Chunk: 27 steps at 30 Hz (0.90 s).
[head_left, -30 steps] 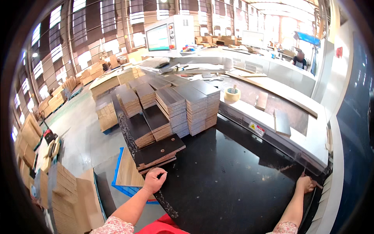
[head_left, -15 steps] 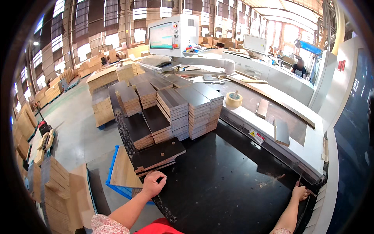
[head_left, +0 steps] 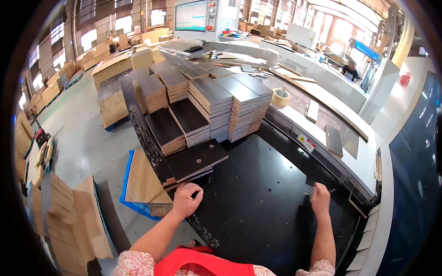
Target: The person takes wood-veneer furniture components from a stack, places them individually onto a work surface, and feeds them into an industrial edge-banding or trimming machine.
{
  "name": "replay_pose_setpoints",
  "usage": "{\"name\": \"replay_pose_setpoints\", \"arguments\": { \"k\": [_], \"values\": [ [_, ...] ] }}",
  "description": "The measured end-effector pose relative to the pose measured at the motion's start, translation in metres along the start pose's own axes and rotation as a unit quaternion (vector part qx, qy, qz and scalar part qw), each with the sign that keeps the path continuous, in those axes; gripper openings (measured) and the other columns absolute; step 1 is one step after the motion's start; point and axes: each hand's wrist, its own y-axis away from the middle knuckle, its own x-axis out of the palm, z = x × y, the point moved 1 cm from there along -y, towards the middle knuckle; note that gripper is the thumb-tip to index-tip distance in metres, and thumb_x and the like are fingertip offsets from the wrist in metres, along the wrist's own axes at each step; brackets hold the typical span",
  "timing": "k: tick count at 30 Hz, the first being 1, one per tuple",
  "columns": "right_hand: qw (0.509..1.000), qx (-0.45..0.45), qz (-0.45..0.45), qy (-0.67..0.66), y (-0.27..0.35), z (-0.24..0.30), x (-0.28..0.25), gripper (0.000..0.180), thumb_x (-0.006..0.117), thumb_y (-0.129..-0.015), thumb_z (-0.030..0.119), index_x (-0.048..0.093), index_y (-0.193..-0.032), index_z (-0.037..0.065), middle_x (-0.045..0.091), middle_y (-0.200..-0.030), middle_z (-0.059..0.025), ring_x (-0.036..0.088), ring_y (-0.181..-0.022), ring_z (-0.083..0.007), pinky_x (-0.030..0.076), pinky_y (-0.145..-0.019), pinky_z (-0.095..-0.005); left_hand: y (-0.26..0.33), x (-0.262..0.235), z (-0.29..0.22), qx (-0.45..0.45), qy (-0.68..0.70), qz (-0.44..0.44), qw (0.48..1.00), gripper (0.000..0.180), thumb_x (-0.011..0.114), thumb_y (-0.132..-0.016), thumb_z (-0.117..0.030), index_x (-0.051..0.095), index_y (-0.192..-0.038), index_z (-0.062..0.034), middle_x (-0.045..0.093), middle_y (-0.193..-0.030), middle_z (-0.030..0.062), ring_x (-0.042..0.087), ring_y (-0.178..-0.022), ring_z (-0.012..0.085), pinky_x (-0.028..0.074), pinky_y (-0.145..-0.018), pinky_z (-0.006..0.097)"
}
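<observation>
A large black panel with small drilled holes lies flat in front of me. My left hand curls its fingers over the panel's left edge, just below a short pile of smaller black boards. My right hand rests on the panel near its far right corner, fingers together and pointing away from me, beside the white machine frame. Both forearms come in from the lower edge.
Tall stacks of dark-topped boards stand behind the panel. A roll of tape sits on the frame. A blue pallet with a wood-coloured sheet lies at left, cardboard further left. A control screen and another person are at the back.
My right hand has moved inward, from the panel's right edge toward its far corner. My left hand stays on the left edge. The view has dropped closer to the panel.
</observation>
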Motion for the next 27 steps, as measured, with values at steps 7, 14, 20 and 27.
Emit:
{"name": "replay_pose_setpoints", "arguments": {
  "k": [7, 14, 20, 27],
  "values": [
    [0.988, -0.114, 0.036, -0.102, -0.072, 0.087, 0.031, 0.011, 0.063, -0.093, 0.003, 0.066, -0.099, -0.005, 0.068, -0.093, -0.0198, 0.067, -0.079, -0.0350, 0.052, -0.069, -0.0380, -0.001, -0.018, -0.017, 0.116, 0.042, 0.012, 0.992, 0.007, 0.073, -0.080, -0.005, 0.070, -0.086, -0.0042, 0.070, -0.087, 0.0108, 0.066, -0.083, 0.0304, 0.053, -0.078, 0.040],
    [0.993, -0.109, 0.046, -0.017, -0.197, 0.125, 0.035, 0.018, 0.065, -0.093, 0.010, 0.067, -0.104, -0.004, 0.067, -0.091, -0.0226, 0.065, -0.077, -0.0356, 0.050, -0.070, -0.0426, -0.099, -0.105, 0.005, 0.170, -0.047, -0.078, 0.981, 0.018, 0.075, -0.073, -0.003, 0.070, -0.091, -0.0034, 0.068, -0.104, 0.0123, 0.063, -0.102, 0.0334, 0.050, -0.090, 0.044],
    [0.996, -0.082, 0.019, -0.011, -0.304, 0.172, 0.048, 0.035, 0.066, -0.091, 0.017, 0.065, -0.118, -0.005, 0.071, -0.107, -0.0217, 0.071, -0.092, -0.0331, 0.054, -0.083, -0.0404, -0.220, -0.113, 0.051, 0.202, -0.080, 0.051, 0.975, 0.033, 0.080, -0.078, -0.019, 0.071, -0.107, -0.0059, 0.064, -0.120, 0.0152, 0.056, -0.117, 0.0354, 0.045, -0.102, 0.045],
    [0.996, -0.073, 0.039, 0.045, -0.404, 0.181, 0.082, 0.049, 0.068, -0.089, 0.021, 0.061, -0.127, -0.007, 0.069, -0.116, -0.0263, 0.071, -0.098, -0.0350, 0.054, -0.088, -0.0408, -0.238, -0.084, 0.067, 0.169, -0.115, 0.160, 0.966, 0.050, 0.073, -0.082, -0.033, 0.064, -0.123, -0.0068, 0.055, -0.134, 0.0186, 0.048, -0.128, 0.0390, 0.037, -0.109, 0.049]
  ]
}}
